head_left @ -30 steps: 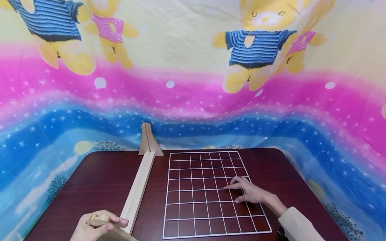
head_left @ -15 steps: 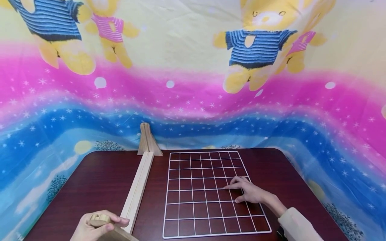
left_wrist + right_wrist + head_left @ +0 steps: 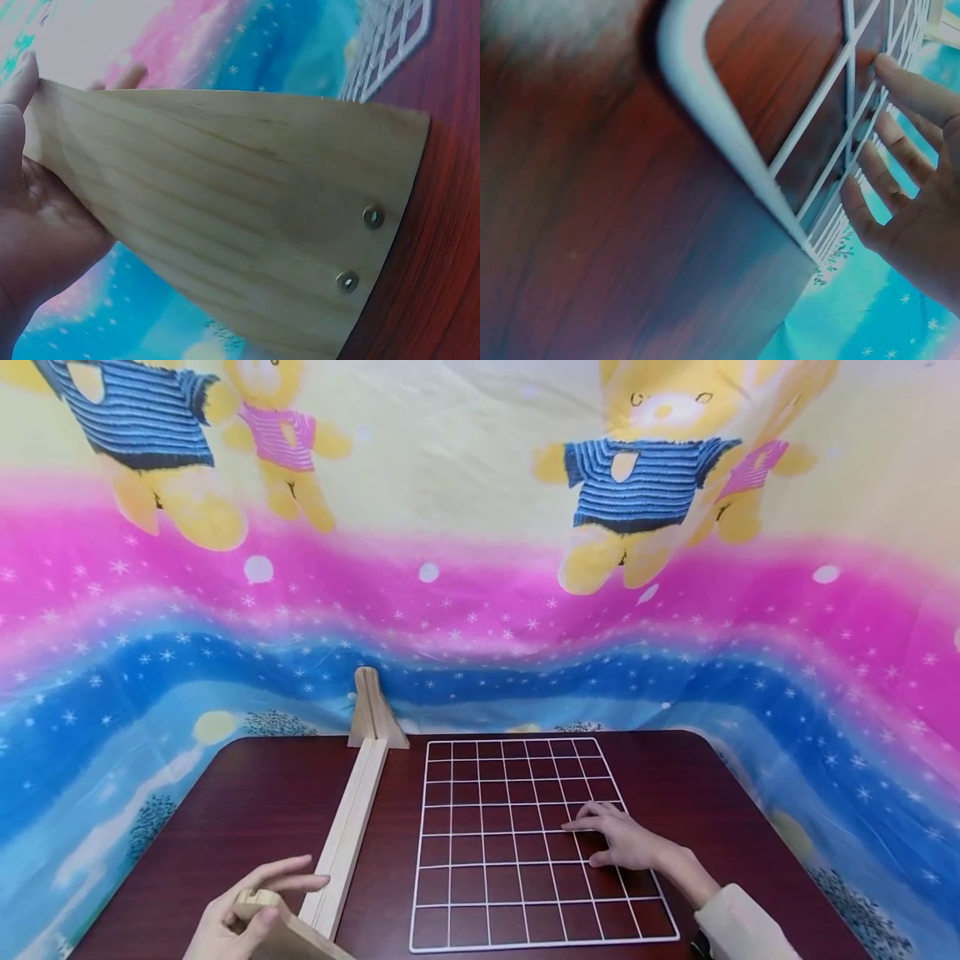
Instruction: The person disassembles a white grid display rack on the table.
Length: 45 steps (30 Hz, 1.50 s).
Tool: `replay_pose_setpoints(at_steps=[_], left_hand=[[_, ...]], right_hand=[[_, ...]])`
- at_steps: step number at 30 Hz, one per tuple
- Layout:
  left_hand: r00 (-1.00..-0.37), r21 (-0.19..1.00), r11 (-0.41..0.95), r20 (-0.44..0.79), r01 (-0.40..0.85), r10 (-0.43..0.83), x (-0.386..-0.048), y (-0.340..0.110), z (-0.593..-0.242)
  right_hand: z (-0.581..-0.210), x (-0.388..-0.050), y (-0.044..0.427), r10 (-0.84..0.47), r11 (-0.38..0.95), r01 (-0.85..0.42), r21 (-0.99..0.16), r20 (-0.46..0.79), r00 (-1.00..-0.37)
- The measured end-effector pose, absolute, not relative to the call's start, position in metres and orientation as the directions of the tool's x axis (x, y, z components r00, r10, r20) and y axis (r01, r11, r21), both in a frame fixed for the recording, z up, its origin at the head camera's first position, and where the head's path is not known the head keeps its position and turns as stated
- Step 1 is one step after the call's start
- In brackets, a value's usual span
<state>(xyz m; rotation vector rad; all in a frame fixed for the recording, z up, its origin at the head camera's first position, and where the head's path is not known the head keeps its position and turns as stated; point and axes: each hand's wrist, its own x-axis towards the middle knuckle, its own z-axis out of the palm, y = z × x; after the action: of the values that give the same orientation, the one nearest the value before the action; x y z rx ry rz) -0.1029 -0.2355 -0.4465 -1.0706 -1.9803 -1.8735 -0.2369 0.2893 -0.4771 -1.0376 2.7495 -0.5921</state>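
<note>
A pale wooden stand lies along the left of the table: a long grooved beam with a tapered upright board at the far end and another at the near end. My left hand holds the rounded top of the near board, thumb on its near face and fingers reaching past the other side. Two metal bolts show low on that board in the left wrist view. To the right, a white wire grid panel lies on the table. My right hand rests on its right side, fingers spread and touching the wires.
The dark red-brown table has rounded far corners. Behind and beside it hangs a colourful cloth printed with bears and snowflakes. A small black object shows partly beneath the right sleeve.
My left fingers, bent over the near board's top before, have lifted and straightened over the beam. The view has shifted slightly. My right hand and the grid stay put.
</note>
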Motion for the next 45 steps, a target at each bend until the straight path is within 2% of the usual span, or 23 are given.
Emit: replay_pose_setpoints(at_steps=[2, 6, 12, 15, 17, 19, 23, 28, 33, 37, 42, 45], left_hand=[[-0.714, 0.754, 0.005, 0.62, 0.657, 0.326, -0.102, -0.235, -0.445], [-0.777, 0.761, 0.184, 0.57, 0.622, 0.266, -0.097, -0.233, -0.438], [-0.817, 0.758, 0.305, 0.537, 0.577, 0.211, -0.092, -0.226, -0.425], [-0.882, 0.763, 0.476, 0.467, 0.438, 0.064, -0.085, -0.215, -0.413], [-0.901, 0.753, 0.566, 0.432, 0.335, -0.043, -0.082, -0.207, -0.406], [-0.898, 0.743, 0.619, 0.419, 0.256, -0.133, -0.08, -0.2, -0.4], [-0.871, 0.723, 0.657, 0.445, 0.212, -0.208, -0.081, -0.196, -0.394], [-0.88, 0.706, 0.69, 0.417, 0.158, -0.225, -0.085, -0.197, -0.392], [-0.9, 0.637, 0.754, 0.408, 0.16, -0.154, -0.091, -0.194, -0.388], [-0.869, 0.579, 0.779, 0.486, 0.239, -0.094, -0.089, -0.187, -0.385], [-0.743, 0.408, 0.845, 0.668, 0.345, -0.02, -0.087, -0.173, -0.388], [-0.685, 0.316, 0.876, 0.729, 0.365, 0.023, -0.089, -0.163, -0.389]], right_hand=[[-0.476, -0.236, 0.288, -0.654, 0.691, -0.6, -0.404, 0.004, -0.756], [-0.474, -0.234, 0.286, -0.637, 0.702, -0.583, -0.409, 0.006, -0.771], [-0.475, -0.231, 0.288, -0.612, 0.724, -0.555, -0.409, -0.008, -0.791], [-0.477, -0.226, 0.29, -0.604, 0.721, -0.542, -0.432, -0.007, -0.797], [-0.478, -0.224, 0.292, -0.597, 0.721, -0.53, -0.447, -0.013, -0.802], [-0.48, -0.223, 0.292, -0.589, 0.726, -0.519, -0.451, -0.019, -0.808], [-0.479, -0.226, 0.292, -0.585, 0.735, -0.517, -0.438, -0.025, -0.811], [-0.476, -0.226, 0.291, -0.584, 0.734, -0.521, -0.436, -0.012, -0.812], [-0.476, -0.222, 0.291, -0.567, 0.741, -0.508, -0.439, -0.004, -0.823], [-0.474, -0.216, 0.285, -0.556, 0.748, -0.491, -0.447, -0.016, -0.831], [-0.466, -0.21, 0.273, -0.526, 0.769, -0.468, -0.436, -0.016, -0.85], [-0.462, -0.208, 0.267, -0.5, 0.791, -0.452, -0.413, -0.01, -0.866]])
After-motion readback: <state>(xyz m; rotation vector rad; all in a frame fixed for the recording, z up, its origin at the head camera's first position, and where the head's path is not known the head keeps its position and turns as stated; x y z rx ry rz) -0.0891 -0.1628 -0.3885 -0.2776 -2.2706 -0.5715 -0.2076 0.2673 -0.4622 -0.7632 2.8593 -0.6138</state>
